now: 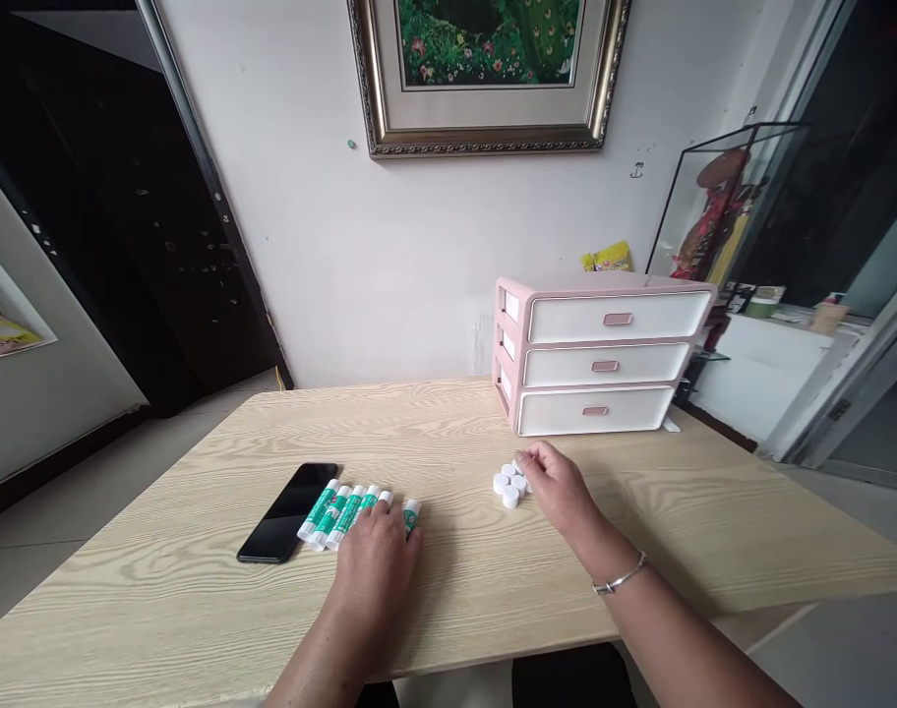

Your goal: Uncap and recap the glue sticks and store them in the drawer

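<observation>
Several green-and-white glue sticks [335,511] lie side by side on the table, uncapped as far as I can see. My left hand [379,551] rests over the right end of this row, its fingers curled on the sticks. The rightmost glue stick [411,515] shows between its index finger and thumb. Farther right, several round white caps [510,497] sit in a small cluster. My right hand [556,487] is at the cluster's right edge, thumb and fingertip pinched on a white cap [520,464], which they partly cover.
A black phone [286,516] lies left of the glue sticks, close beside them. The pink-and-white drawer unit [603,366] stands at the back right of the wooden table [455,590], with a yellow packet [612,258] on top. Behind it rises a wall with a framed picture [489,143].
</observation>
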Demonstrator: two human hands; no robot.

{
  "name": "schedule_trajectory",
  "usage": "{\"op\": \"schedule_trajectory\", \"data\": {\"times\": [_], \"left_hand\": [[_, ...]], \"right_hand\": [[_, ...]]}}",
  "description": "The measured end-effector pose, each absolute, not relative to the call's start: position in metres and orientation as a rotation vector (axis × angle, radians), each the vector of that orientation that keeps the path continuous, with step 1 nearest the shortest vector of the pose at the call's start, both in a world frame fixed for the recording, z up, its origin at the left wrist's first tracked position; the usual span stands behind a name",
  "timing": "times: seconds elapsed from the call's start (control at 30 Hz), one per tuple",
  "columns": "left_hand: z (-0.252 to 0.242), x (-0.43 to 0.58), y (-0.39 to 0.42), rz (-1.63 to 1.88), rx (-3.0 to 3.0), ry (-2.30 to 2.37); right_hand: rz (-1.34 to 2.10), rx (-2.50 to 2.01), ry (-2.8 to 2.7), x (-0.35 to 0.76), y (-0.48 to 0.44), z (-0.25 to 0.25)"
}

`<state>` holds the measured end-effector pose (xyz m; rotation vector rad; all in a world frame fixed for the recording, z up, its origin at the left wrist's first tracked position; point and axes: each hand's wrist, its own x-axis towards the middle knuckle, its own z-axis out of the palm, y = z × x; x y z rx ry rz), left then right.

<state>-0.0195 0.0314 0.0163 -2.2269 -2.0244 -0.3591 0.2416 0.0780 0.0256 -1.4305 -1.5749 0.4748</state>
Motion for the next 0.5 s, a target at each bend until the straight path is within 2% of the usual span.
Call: {"op": "schedule_trajectory", "data": {"times": [0.17, 0.27, 0.37, 0.5], "left_hand": [[0.013, -0.018, 0.035, -0.341, -2.260, -2.081], [0.015, -0.019, 0.035, -0.517, -2.337, -2.117], [0.019, -0.019, 0.037, -0.922, -2.461, -2.120], [0.025, -0.019, 0.045, -1.669, -2.650, -2.149]], "right_hand": [[0.267, -1.680, -1.970, 0.235, 0.061, 0.013], [0.072, -1.709, -2.128, 0.232, 0.058, 0.004], [-0.068, -1.699, -2.177, 0.230, 0.059, -0.005], [-0.111, -1.691, -2.179, 0.229, 0.063, -0.010]]}}
